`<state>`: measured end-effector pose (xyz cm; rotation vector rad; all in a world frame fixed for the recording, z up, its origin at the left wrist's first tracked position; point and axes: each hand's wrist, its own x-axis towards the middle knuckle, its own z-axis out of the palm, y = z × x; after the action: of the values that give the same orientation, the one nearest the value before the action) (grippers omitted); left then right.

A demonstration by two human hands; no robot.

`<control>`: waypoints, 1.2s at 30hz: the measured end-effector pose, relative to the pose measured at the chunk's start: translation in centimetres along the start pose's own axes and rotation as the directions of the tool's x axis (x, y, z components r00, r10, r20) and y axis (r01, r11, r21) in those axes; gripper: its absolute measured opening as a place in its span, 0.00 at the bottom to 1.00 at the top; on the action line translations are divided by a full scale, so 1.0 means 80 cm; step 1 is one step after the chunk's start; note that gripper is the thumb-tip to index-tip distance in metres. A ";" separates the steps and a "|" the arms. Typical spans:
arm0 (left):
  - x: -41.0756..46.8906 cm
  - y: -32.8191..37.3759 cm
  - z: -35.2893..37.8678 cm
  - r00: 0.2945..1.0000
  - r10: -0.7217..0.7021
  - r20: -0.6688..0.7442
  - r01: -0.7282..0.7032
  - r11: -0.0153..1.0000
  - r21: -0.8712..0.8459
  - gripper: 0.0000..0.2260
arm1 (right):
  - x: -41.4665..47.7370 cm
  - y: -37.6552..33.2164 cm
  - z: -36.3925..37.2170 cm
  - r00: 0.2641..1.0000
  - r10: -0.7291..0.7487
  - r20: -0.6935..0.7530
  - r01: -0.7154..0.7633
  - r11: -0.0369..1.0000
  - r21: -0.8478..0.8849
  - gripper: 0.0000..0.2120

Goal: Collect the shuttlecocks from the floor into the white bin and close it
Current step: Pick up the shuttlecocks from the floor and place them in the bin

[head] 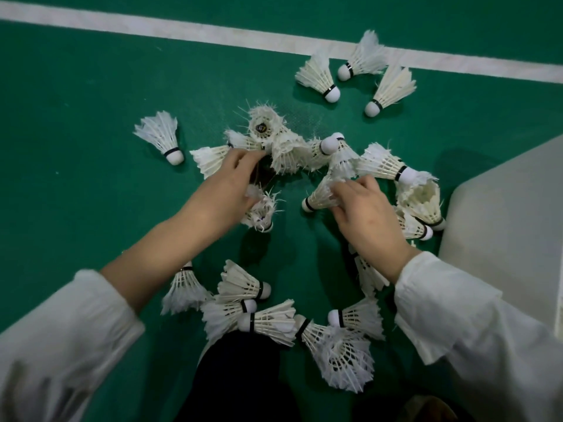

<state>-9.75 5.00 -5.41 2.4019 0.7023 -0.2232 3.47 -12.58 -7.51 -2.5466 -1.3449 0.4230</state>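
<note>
Several white feather shuttlecocks lie scattered on the green court floor. My left hand (227, 190) reaches into the middle cluster (286, 150), fingers curled around shuttlecocks, with a frayed one (260, 208) under the palm. My right hand (362, 217) is closed on a shuttlecock (320, 197) whose cork points left. Three shuttlecocks (323, 77) lie far off near the white line and a lone one (164, 138) at the left. Another heap (274, 321) lies near my knees. The white bin (502, 220) stands at the right edge; its opening is out of view.
A white court line (182, 28) crosses the top of the floor. My dark trouser leg (240, 376) fills the bottom centre. Bare green floor (76, 147) spreads to the left.
</note>
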 end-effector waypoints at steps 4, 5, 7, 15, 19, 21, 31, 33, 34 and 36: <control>0.019 -0.008 0.001 0.997 -0.012 0.078 0.006 0.997 0.079 0.29 | 0.005 -0.011 -0.009 1.000 -0.002 0.002 0.002 1.000 0.022 0.04; 0.020 -0.010 0.004 0.997 -0.015 0.078 0.008 0.996 0.094 0.27 | 0.006 -0.013 -0.010 1.000 -0.006 0.015 0.006 1.000 0.020 0.03; 0.020 -0.016 0.008 0.999 0.004 0.045 -0.008 0.994 0.108 0.17 | 0.007 -0.016 -0.013 0.999 -0.013 0.052 0.012 1.000 0.007 0.04; -0.019 0.011 -0.011 0.974 0.226 0.000 -0.225 0.969 0.101 0.02 | 0.008 -0.027 -0.072 0.979 -0.151 0.136 0.158 0.987 -0.039 0.06; -0.034 0.060 -0.044 0.929 0.371 0.001 -0.368 0.920 0.139 0.03 | 0.001 -0.021 -0.141 0.972 -0.199 0.122 0.205 0.978 -0.035 0.05; -0.034 0.097 -0.062 0.894 0.447 -0.004 -0.442 0.884 0.150 0.03 | -0.014 -0.008 -0.179 0.981 -0.183 0.064 0.186 0.982 -0.037 0.04; -0.004 0.325 -0.059 0.749 0.663 0.027 -0.656 0.734 0.173 0.06 | -0.153 0.146 -0.300 0.947 0.244 -0.207 -0.233 0.969 0.077 0.04; 0.004 0.357 -0.038 0.741 0.670 0.047 -0.667 0.726 0.168 0.06 | -0.173 0.182 -0.300 0.929 0.310 -0.200 -0.289 0.949 0.129 0.05; 0.007 0.370 -0.027 0.740 0.670 0.053 -0.669 0.725 0.166 0.06 | -0.181 0.198 -0.298 0.922 0.329 -0.203 -0.305 0.942 0.141 0.05; 0.012 0.391 -0.006 0.744 0.665 0.059 -0.665 0.730 0.159 0.06 | -0.191 0.227 -0.290 0.909 0.368 -0.198 -0.342 0.927 0.154 0.04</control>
<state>7.80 -15.17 10.84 2.6456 -0.2320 0.0283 17.43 -36.90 10.26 -2.6460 -0.7546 0.2554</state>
